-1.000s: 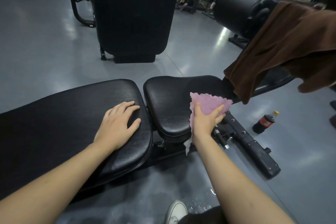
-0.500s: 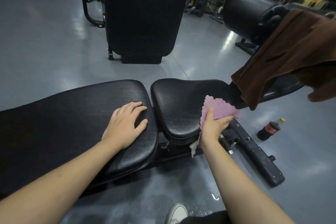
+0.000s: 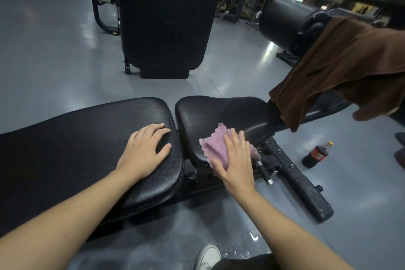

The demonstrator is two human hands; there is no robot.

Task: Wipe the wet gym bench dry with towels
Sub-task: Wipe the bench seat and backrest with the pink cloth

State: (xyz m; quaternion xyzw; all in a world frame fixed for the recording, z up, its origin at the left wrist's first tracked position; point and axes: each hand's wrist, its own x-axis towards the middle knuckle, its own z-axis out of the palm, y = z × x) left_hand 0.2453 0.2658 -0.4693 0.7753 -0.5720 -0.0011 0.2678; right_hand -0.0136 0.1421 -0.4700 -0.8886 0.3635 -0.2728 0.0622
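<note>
The black gym bench has a long back pad (image 3: 76, 142) on the left and a smaller seat pad (image 3: 219, 114) on the right. My left hand (image 3: 144, 151) rests flat on the near right corner of the back pad, fingers spread. A pink towel (image 3: 215, 146) lies on the near edge of the seat pad, and my right hand (image 3: 235, 160) presses it down with straight fingers. A brown towel (image 3: 341, 72) hangs over the bench's roller pad (image 3: 287, 22) at the right.
A dark cola bottle (image 3: 316, 155) stands on the grey floor right of the bench frame (image 3: 300, 184). A tall black machine panel (image 3: 166, 19) stands behind the bench. Water drops (image 3: 238, 250) lie on the floor near my white shoe (image 3: 208, 256).
My right hand has slid the pink towel leftward along the near edge of the seat pad and now lies flat on top of it. My left hand stays put on the back pad.
</note>
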